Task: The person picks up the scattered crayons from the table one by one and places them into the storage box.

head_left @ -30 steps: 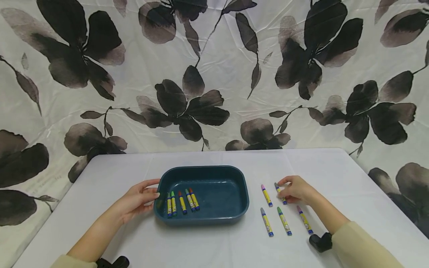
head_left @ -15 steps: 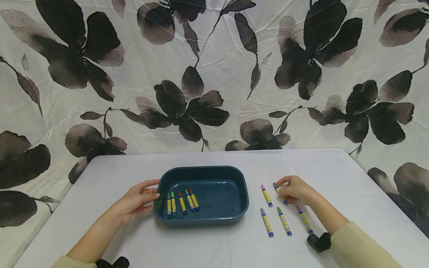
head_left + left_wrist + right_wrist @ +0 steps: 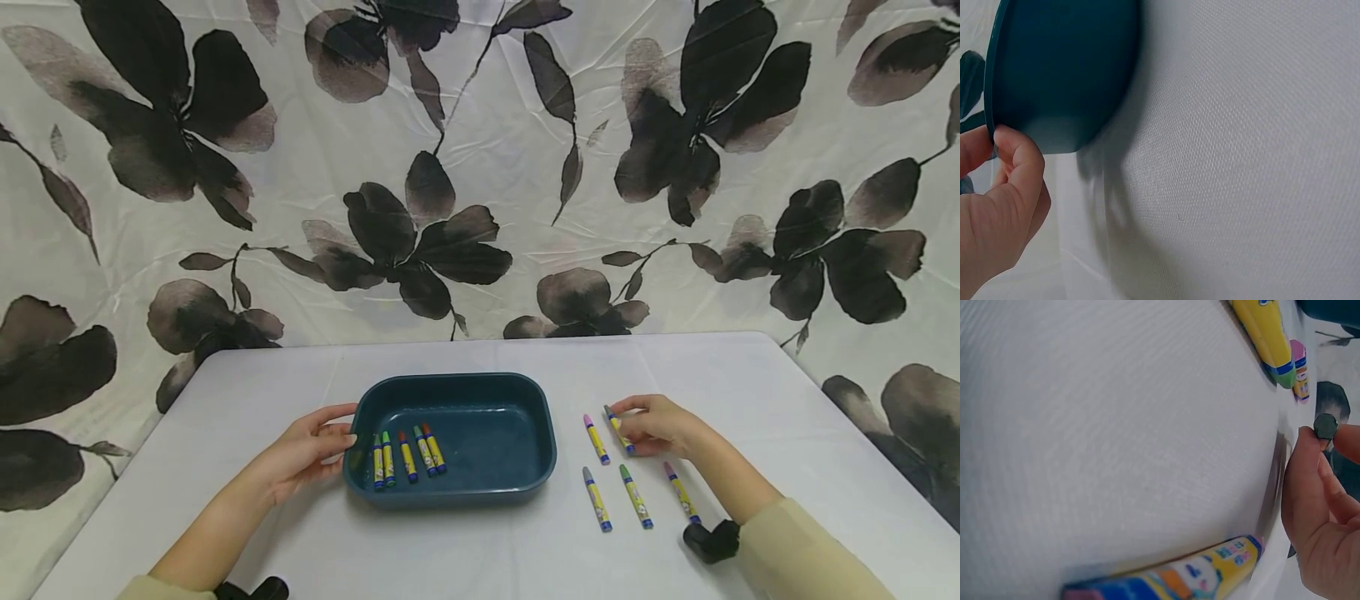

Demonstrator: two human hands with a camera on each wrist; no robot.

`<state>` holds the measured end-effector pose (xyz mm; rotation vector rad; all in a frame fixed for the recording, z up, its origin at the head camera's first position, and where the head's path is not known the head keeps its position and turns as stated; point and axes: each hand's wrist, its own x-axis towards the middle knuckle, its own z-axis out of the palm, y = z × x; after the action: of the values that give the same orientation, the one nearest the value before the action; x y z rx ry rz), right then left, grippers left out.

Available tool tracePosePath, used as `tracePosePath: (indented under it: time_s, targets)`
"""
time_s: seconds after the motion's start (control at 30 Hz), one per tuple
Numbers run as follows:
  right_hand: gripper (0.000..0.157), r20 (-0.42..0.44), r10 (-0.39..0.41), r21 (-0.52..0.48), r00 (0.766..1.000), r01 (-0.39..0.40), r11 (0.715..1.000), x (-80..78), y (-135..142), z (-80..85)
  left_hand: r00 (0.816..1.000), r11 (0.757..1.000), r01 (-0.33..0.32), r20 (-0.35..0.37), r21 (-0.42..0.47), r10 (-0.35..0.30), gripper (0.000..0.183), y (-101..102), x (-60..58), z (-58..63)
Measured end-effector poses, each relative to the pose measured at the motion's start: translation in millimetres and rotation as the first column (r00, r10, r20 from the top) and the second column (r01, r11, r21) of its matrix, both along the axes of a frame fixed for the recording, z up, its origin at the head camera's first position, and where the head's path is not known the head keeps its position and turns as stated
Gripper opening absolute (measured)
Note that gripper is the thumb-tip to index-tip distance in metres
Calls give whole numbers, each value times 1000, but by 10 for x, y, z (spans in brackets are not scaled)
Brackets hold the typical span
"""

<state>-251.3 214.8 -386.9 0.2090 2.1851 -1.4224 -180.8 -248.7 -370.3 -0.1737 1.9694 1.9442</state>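
Observation:
My left hand (image 3: pixel 309 450) grips the left rim of a dark teal tray (image 3: pixel 491 458), thumb and fingers pinching its wall (image 3: pixel 1054 75) in the left wrist view. Several crayons (image 3: pixel 407 457) with yellow wrappers lie side by side in the tray's left half. To the right of the tray, my right hand (image 3: pixel 660 427) pinches a dark grey-green crayon (image 3: pixel 615 425) between thumb and fingers. In the right wrist view the crayon's dark round end (image 3: pixel 1325 427) shows between the fingertips, held off the cloth.
Around the right hand on the white-covered table (image 3: pixel 525 550) lie a pink crayon (image 3: pixel 597 440), a grey-violet crayon (image 3: pixel 597 500), a green crayon (image 3: pixel 636 497) and a purple crayon (image 3: pixel 682 493). A floral cloth (image 3: pixel 480 167) hangs behind the table.
The right hand's crayon has shifted slightly left and up from its spot on the table. My left hand stays on the tray's rim, and the tray has not moved.

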Motion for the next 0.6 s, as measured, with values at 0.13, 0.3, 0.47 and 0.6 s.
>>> tracePosePath:
  time_s: [0.13,0.3,0.47,0.6]
  targets:
    - [48,11,19,-31,1000,-18,999,-13,-15,32,1000,1000,-11,5,-8,11,63,17,9,16]
    - [50,11,27,-62,1000,-26,998,-21,-51,71,1000,1000,-15,4,-15,15,62,13,5,10]
    - [50,10,29,-74,1000,-28,997,-27,-95,113,1000,1000,-12,-1,-21,12,62,21,9,20]
    - [49,8,39,-102,999,-38,994,-37,-127,146,1000,1000,-6,-5,-14,5,63,14,7,11]
